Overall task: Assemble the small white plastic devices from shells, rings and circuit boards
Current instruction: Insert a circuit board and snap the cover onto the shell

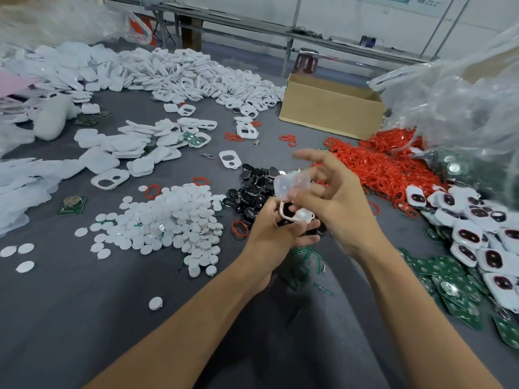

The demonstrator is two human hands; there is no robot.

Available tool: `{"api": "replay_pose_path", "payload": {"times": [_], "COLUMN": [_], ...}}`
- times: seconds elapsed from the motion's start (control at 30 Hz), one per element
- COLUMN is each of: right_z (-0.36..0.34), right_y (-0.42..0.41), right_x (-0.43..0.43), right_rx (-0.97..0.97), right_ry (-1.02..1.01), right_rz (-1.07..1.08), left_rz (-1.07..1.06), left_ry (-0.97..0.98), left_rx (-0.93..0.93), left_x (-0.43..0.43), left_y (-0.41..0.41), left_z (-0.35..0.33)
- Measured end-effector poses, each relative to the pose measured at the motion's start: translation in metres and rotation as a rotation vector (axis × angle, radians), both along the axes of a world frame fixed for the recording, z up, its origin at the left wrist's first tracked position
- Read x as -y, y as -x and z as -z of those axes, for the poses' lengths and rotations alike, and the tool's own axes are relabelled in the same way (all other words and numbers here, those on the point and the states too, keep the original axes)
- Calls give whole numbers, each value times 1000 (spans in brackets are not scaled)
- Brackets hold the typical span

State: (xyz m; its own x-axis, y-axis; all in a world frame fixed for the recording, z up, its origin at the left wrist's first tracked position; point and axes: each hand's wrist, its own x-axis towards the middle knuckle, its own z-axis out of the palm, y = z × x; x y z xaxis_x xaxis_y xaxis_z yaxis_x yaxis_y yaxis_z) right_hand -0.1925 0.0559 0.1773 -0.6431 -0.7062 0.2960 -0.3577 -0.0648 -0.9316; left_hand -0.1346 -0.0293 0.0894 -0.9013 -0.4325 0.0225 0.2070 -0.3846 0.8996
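Across the whole frame spreads the grey table [84, 318], and at its upper left lies the long heap of white shells [196, 71]. Crumpled plastic bags [463, 88] fill the upper right, with a cardboard box [331, 113] just left of them. Below the bags a tangle of red rings [373, 164] runs toward the centre. At the lower right, green circuit boards [455, 279] lie beside a row of part-built devices [483, 240]. Left of centre sits a mound of white discs [174, 220], next to a smaller pile of black parts [252, 189].

Over that black pile, at centre frame, we work. Our left hand [269, 234] curls its fingers under and around one white shell [302, 216], which has a pale dome seated in one opening and shows dark in the other. Our right hand [345, 209] pinches a translucent cover [292, 184] between thumb and a finger just above the shell, while its other fingers are spread and raised. Blur hides whether the two pieces touch.

We judge both pieces very light, thin and fairly stiff, with smooth faces that could slip or spring away if squeezed hard. The cover looks best held by its edges, so its face stays free to press down. The shell wants support from below along its rim, clear of the openings.
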Motion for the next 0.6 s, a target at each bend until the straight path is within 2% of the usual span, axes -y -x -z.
{"api": "replay_pose_path", "payload": {"times": [0.07,0.2,0.37,0.6], "right_z": [-2,-5,-7,-12], "right_y": [4,14,26,30], "right_x": [-2,-8,-18,-25], "right_rx": [38,-6,-43,-293], "right_ry": [14,-25,-166,-348], "right_rz": [7,85,105,64], "left_rz": [-1,-5,4,28], "left_ry": [-7,-52,-48,-70], "left_rx": [-9,-13,1,15], "left_x": [0,-1,-2,-3], "left_y": [-2,-5,-8,-11], "left_z": [-3,-9,-16,-20]}}
